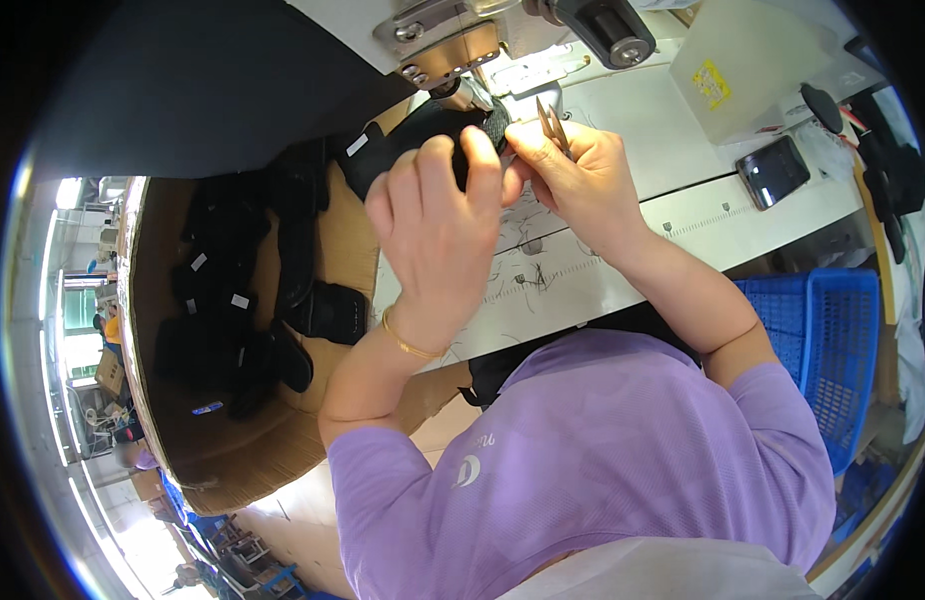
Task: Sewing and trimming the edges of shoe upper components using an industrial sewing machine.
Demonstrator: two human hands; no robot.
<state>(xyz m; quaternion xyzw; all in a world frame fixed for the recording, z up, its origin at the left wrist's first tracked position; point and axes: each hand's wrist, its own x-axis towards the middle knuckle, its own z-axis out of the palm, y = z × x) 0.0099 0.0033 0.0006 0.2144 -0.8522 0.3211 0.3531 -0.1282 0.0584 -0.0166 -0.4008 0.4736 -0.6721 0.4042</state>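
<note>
My right hand (588, 190) grips a pair of small thread snips (555, 130), their blades pointing up past the fingers. Its thumb and forefinger come together beside the dark sewn edge (497, 124) of a black fabric piece (393, 150). My left hand (433, 225) is raised over that piece, fingers curled toward the right fingertips; whatever it pinches is hidden. A small white label (358, 146) shows on the black piece. Just beyond both hands is the sewing machine's head (453, 55), with its metal needle area close to the fabric.
Loose thread ends (531, 280) litter the white machine table (633, 120). A phone (773, 172) lies at its right. To the left, a large cardboard box (348, 235) holds several black pieces (223, 240). A blue plastic basket (838, 370) stands lower right.
</note>
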